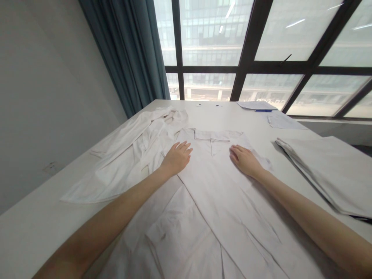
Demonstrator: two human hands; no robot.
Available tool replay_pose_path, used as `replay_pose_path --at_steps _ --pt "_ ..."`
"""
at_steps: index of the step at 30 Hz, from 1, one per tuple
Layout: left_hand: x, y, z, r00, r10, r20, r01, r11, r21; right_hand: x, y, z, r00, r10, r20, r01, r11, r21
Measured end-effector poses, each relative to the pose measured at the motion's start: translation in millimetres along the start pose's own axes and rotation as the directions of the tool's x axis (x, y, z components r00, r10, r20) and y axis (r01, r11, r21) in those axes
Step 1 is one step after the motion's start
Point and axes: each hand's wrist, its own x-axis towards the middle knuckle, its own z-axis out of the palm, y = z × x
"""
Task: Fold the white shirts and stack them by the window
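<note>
One white, creased cloth garment (210,176) is being steadied beneath the loose, ungripping fingers of the bare left hand (176,158) and bare right hand (244,159), pressure ideally being spread evenly.

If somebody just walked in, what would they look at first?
Probably the white garment spread out in the middle, with the left hand and right hand on it. Next, maybe the blue curtain at upper left and the big window beyond the table.
</note>
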Motion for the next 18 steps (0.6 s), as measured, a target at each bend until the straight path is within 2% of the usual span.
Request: replay_pose_path --at_steps 2,5,8,12,18 --pt "-4 27 -9.6 0.993 0.098 0.066 -0.091 0.991 -0.093 -6 -7 2 0.999 -0.029 0.027 0.029 0.999 0.016" --pt "-20 71 -17.8 0.958 0.252 0.14 -0.217 0.949 -0.228 -10 -11 4 0.998 -0.019 0.063 0.018 0.999 0.029" --pt "-38 97 -17.8 0.94 0.298 0.164 -0.252 0.933 -0.255 -9 -7 5 0.995 -0.003 0.104 -0.001 0.999 0.037" --pt "-48 100 -14.9 0.939 0.293 0.181 -0.242 0.935 -0.259 -8 13 4 0.988 0.041 0.15 -0.046 0.998 0.032" --pt "-46 98 -15.4 0.938 0.279 0.207 -0.218 0.937 -0.274 -9 62 -5 0.97 0.167 0.179 -0.163 0.986 -0.038"
